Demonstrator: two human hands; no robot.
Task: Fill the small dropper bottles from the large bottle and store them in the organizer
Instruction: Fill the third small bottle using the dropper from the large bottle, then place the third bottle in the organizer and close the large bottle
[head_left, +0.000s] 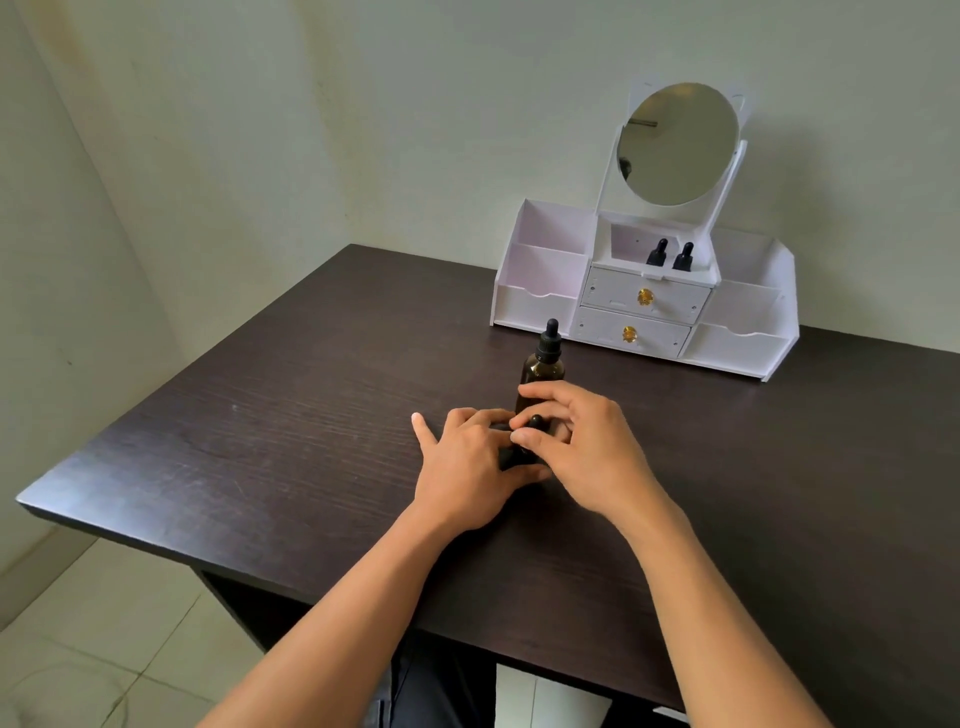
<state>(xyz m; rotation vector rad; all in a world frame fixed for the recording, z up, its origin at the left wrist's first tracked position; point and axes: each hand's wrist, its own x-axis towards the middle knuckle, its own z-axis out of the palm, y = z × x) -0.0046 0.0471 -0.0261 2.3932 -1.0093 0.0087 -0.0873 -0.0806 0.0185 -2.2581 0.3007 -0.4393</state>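
between the two hands, near the middle of the table (260, 441), sits the small dropper bottle (522, 453), mostly hidden. the left hand (467, 462) grips its body with fingers curled round it, only the forefinger stuck out straight over the wood. the right hand (582, 441) pinches the black dropper cap (534, 422) between thumb and fingertips, its other fingers arched loosely above. just behind them the large bottle (542, 371) stands upright, capped. this looks like twisting the small cap, though on or off i cannot tell. if off, the next move calls for drawing liquid from the large bottle. if on, it calls for carrying the small one to the organizer (540, 306), where two small bottles (657, 253) already stand in the upper middle compartment.
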